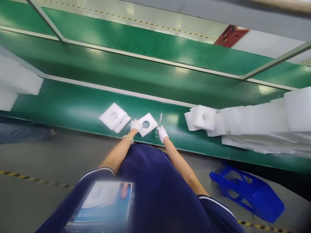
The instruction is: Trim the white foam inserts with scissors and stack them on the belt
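Note:
A white foam piece (151,122) with a round hole lies on the green table (80,103) in front of me; through its hole a grey-green disc shows. My left hand (136,125), in a white glove, has its fingers pressed on the left corner of this piece. On the right, my gloved right hand (162,132) is closed round a thin tool with a pale blade (160,118) that points away from me. Left of my left hand rest overlapping foam pieces (109,119), the top one with a round recess.
Long stacks of white foam (257,119) stand on the right, and more foam blocks (19,76) on the far left. Metal rails (109,89) run along the table's back. A blue plastic stool (252,194) is on the floor at the lower right.

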{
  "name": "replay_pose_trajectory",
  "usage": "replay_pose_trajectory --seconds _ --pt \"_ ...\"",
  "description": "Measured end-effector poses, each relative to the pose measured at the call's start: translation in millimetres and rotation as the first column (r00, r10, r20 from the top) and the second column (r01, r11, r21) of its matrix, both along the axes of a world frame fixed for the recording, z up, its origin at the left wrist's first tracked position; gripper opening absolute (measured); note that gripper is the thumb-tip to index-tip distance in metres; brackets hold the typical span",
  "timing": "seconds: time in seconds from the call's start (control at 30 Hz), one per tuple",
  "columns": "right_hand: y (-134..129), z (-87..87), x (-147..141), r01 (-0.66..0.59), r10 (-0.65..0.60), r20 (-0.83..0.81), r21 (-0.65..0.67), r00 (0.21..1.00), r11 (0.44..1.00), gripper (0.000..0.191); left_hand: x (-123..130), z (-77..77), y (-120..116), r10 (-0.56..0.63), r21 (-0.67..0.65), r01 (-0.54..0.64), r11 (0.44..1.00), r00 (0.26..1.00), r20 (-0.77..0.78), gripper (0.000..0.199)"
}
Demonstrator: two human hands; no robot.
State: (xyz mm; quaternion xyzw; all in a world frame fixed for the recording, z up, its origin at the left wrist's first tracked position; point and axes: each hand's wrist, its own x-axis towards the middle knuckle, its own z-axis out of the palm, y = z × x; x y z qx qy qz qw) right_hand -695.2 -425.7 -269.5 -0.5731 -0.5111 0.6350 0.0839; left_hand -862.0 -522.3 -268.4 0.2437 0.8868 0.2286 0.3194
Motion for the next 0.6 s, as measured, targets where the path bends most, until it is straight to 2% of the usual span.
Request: replay_pose_trajectory --seconds 0.1,0.2,0.27,0.33,0.43,0.5,0.6 --pt "-2 -11.9 -8 0.056 -0.061 -0.106 -0.051 0.993 0.997 0.023 5 -2.6 -4 0.032 -0.01 -0.032 0.999 0.999 0.02 0.037" --pt "-6 -10.6 -4 0.057 -0.068 -0.159 -0.069 0.985 0.996 0.022 7 7.4 -18 -0.019 0.073 0.02 0.997 1.0 -0.013 0.033" --pt "-7 -3.7 3 0.025 -0.033 -0.161 -0.054 0.986 0.998 0.022 8 16.6 -27 -0.051 0.131 0.061 0.99 0.996 -0.078 0.038" --pt "-9 6.8 10 -0.025 0.023 -0.133 -0.014 0.991 1.0 0.028 8 23.7 -35 -0.097 0.153 0.131 0.98 0.972 -0.214 0.05" --pt "-13 25.7 19 -0.104 0.109 -0.043 0.11 0.993 0.989 0.041 10 26.0 -45 -0.235 0.071 0.283 0.957 0.893 -0.384 0.055" --pt "-19 37.9 19 -0.171 0.171 0.02 0.206 0.985 0.963 0.046 13 22.6 -50 -0.298 0.017 0.331 0.943 0.869 -0.396 0.052" --pt "-29 51.8 10 -0.278 0.27 0.068 0.306 0.96 0.911 0.045 17 15.1 -51 -0.303 -0.001 0.326 0.945 0.876 -0.377 0.05"
